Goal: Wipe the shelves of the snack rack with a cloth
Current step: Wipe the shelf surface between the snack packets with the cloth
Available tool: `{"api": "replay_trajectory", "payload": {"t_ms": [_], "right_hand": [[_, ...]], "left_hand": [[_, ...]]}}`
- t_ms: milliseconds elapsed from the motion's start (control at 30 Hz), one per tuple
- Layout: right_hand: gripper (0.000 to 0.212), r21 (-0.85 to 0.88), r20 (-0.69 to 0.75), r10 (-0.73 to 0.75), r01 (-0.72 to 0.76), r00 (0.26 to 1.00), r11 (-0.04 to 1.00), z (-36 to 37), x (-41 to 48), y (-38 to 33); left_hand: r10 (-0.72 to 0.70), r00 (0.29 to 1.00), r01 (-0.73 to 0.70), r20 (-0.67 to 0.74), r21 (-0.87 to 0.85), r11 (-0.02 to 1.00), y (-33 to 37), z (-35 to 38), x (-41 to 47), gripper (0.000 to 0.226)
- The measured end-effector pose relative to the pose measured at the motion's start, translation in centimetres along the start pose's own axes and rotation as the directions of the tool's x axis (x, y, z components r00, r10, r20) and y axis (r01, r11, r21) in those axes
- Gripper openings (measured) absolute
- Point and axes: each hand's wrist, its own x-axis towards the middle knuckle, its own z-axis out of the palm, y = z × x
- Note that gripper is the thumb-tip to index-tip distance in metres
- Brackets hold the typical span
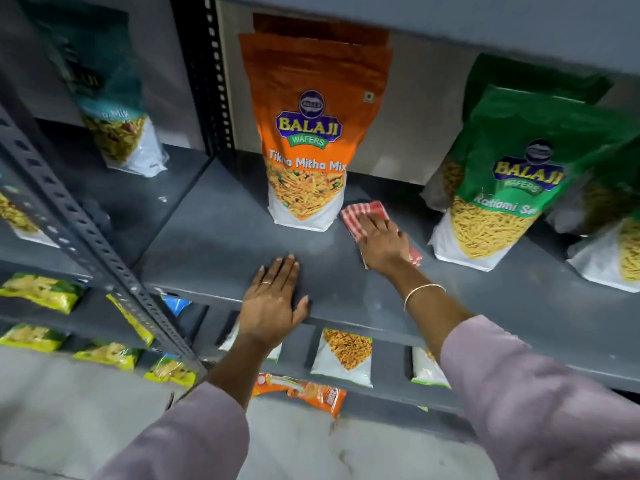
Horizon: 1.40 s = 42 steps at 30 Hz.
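A grey metal shelf [214, 237] of the snack rack runs across the middle of the view. A red-and-white checked cloth [356, 220] lies flat on it, between an orange snack bag [311, 133] and a green snack bag [512, 174]. My right hand [381, 242] presses down on the cloth, fingers spread over it. My left hand [273, 303] rests flat on the shelf's front edge with its fingers apart and holds nothing.
A perforated grey upright [86, 230] slants down the left side. Another bag [114, 109] stands in the left bay. Lower shelves hold several small yellow, white and orange packets [343, 358]. The shelf above [450, 15] overhangs the bags. Pale floor lies below.
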Motion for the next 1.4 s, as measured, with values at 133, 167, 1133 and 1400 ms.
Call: {"api": "replay_trajectory", "payload": {"t_ms": [133,167,1133,1400], "right_hand": [[0.062,0.01,0.015,0.184,-0.184,0.983,0.983,-1.6,4.0,1.2],[0.065,0.018,0.044,0.239,-0.24,0.97,0.971,-1.9,4.9,1.3],[0.054,0.074,-0.058,-0.103,0.108,0.993,0.991,3.1,-7.7,0.2],[0.058,0.119,-0.018,0.373,-0.368,0.928,0.922,0.9,-12.7,10.3]], "left_hand": [[0.006,0.999,-0.006,-0.034,-0.01,1.0,-0.2,0.4,0.1,0.061],[0.007,0.999,-0.007,-0.039,-0.004,1.0,-0.2,0.5,0.1,0.061],[0.013,1.0,-0.013,-0.01,0.014,1.0,0.1,-0.3,-0.1,0.06],[0.007,1.0,-0.007,0.024,0.002,1.0,0.2,-0.6,-0.6,0.065]]}}
